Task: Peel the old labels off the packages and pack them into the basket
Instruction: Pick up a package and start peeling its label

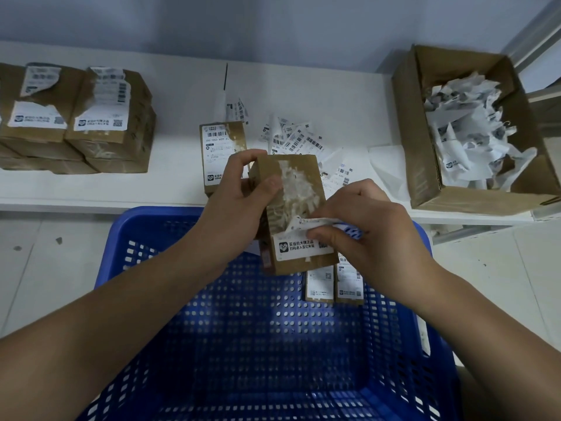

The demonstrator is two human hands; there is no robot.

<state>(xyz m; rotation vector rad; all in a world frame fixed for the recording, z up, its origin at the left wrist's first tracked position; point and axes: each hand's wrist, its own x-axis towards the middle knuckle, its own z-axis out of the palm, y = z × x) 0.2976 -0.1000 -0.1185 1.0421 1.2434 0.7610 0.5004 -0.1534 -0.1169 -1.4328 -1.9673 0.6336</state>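
A brown cardboard package [291,189] is held above the far rim of the blue basket [145,238]. My left hand [239,199] grips its upper left side, thumb on the front face. My right hand [361,226] pinches a half-peeled white label [306,223] curled away from the package; torn white residue covers the upper face, and the lower label strip is still stuck on. Two packages [334,284] lie in the basket at the far right. Another labelled package [221,153] stands on the white shelf behind my left hand.
Stacks of labelled packages [76,117] sit at the shelf's left. Loose peeled labels [294,138] lie scattered mid-shelf. An open cardboard box [473,129] full of crumpled label scraps stands at the right. Pale floor tiles flank the basket.
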